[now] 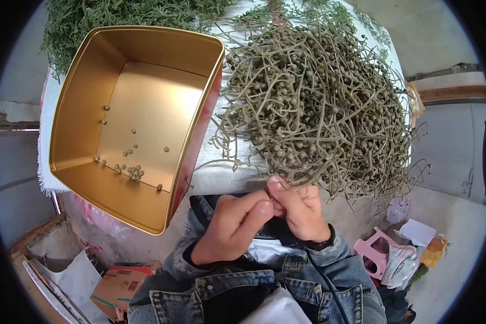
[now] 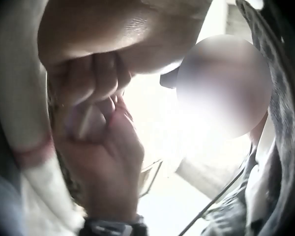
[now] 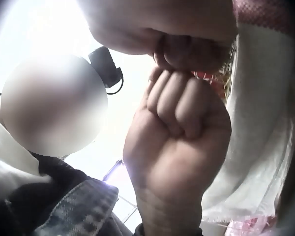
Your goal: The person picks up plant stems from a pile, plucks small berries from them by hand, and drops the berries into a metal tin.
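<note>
A heap of dried stems with small round pods (image 1: 308, 102) lies on the table in the head view. At its near edge my right hand (image 1: 303, 210) pinches thin stems, thumb on top. My left hand (image 1: 229, 224) meets it tip to tip, thumb and forefinger pinching at the same spot; what lies between those tips is mostly hidden. The wrist views show the remaining fingers of both hands curled in, the left hand (image 3: 179, 113) below the right one in the right wrist view. Left of the heap, a gold-lined tin (image 1: 137, 43) holds several loose round pods (image 1: 135, 173).
Green feathery sprigs (image 1: 86, 27) lie along the table's far side. A white woven sheet (image 1: 216, 175) covers the table, with its edge close before my body. On the floor are a pink stool (image 1: 373, 245) at right and a cardboard box (image 1: 119, 286) at left.
</note>
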The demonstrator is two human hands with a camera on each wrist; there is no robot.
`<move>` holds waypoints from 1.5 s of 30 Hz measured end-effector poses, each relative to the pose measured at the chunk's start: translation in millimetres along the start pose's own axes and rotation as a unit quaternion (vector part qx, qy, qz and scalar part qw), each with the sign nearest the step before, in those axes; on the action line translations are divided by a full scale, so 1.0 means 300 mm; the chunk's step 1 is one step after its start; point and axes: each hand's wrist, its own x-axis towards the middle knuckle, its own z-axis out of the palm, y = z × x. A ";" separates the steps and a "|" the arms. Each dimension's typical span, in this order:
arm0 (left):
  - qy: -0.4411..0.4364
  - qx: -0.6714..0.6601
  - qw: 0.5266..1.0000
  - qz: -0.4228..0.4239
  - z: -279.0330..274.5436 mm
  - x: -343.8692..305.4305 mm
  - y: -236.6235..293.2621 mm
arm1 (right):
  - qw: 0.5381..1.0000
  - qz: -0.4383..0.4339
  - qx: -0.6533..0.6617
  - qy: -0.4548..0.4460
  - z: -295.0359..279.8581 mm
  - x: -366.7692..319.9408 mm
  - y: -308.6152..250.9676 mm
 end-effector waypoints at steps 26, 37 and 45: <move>-0.076 -0.194 0.972 -0.106 -0.066 -0.054 0.037 | 0.985 -0.060 -0.120 -0.111 -0.007 -0.023 -0.039; 0.279 -0.011 0.949 0.147 -0.189 -0.078 0.314 | 0.985 -0.118 0.114 -0.044 0.333 0.024 -0.286; 0.329 0.002 0.939 0.100 -0.387 0.120 0.377 | 0.969 -0.216 0.096 -0.077 0.505 0.241 -0.315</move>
